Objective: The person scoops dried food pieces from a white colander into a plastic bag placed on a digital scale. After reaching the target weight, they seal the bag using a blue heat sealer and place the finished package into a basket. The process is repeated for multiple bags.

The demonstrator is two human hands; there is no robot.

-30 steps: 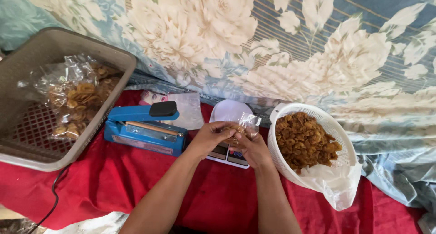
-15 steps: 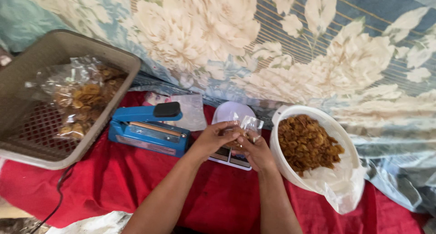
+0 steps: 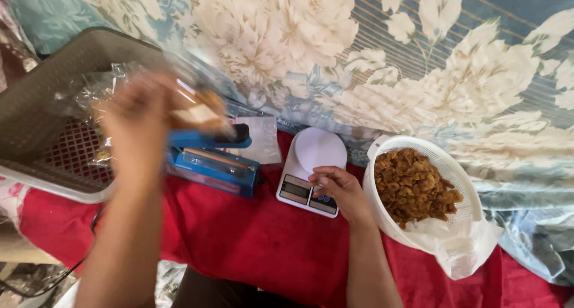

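Motion blurs left hand (image 3: 140,120), packet (image 3: 194,108).

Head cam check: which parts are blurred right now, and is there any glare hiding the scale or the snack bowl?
Head view: left hand and the bag it holds are smeared by motion blur; right hand, scale, sealer and bowl are sharp. Soft, even light, no glare on scale or bowl.

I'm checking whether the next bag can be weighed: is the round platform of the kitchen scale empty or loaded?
Empty. The white platform of the scale shows bare; the right hand rests only at its front panel.
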